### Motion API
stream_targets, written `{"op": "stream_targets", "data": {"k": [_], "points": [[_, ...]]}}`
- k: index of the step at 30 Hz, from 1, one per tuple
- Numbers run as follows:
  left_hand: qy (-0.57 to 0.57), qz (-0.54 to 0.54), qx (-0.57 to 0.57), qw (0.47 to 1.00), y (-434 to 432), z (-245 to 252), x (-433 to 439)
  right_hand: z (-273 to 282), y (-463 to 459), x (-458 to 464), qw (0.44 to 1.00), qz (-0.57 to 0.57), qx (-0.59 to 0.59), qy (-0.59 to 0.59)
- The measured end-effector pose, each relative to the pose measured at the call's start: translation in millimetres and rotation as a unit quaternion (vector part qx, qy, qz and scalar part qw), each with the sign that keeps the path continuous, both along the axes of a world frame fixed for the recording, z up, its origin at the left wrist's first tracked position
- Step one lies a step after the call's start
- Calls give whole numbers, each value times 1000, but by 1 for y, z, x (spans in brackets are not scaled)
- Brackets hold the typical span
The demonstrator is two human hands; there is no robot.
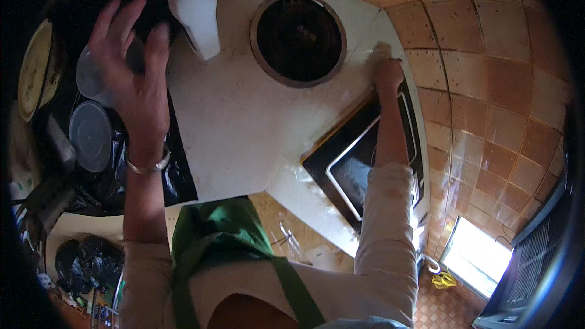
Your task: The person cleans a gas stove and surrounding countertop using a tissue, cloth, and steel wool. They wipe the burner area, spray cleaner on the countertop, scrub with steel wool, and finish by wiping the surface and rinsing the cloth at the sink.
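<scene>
My left hand is raised over the left side of the worktop, fingers spread and holding nothing. A metal bracelet circles that wrist. Beneath and beside the hand are a translucent plastic tub and a round plastic lid on black plastic sheeting. Just right of its fingers is a white bottle with a red top. My right hand reaches to the far right of the pale worktop, closed around a small brownish thing, too blurred to identify.
A dark round recess with a metal rim lies centrally. Under my right forearm is a black glossy panel with pale outlines. Brown tiles line the right wall. A yellowish bowl stands far left, black bags below.
</scene>
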State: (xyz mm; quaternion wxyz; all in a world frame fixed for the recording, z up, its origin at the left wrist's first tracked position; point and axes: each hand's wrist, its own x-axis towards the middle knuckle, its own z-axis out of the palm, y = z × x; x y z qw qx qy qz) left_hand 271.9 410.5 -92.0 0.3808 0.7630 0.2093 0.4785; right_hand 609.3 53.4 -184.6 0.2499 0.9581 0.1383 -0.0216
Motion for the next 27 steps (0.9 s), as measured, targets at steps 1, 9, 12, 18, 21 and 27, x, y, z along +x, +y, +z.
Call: {"op": "stream_targets", "data": {"k": [1,9,12,18,21,27], "points": [[-10,-20,-16,1000,-6,-1,-10,6,7,-31,999,-10,23,34],[118,-191,-83,971,-79,-40,-44,14,28,-189,994,85,2,74],[169,-222,-97,955,-92,-61,-57,11,7,-50,998,1,53,-28],[199,-239,-91,946,-93,-79,-70,-20,-24,33,992,42,-68,-94],[213,-245,-128,937,-92,-72,-64,-3,4,-85,995,-29,100,7],[185,-255,-155,936,-97,-51,-53,18,66,-292,899,-226,365,85]]}}
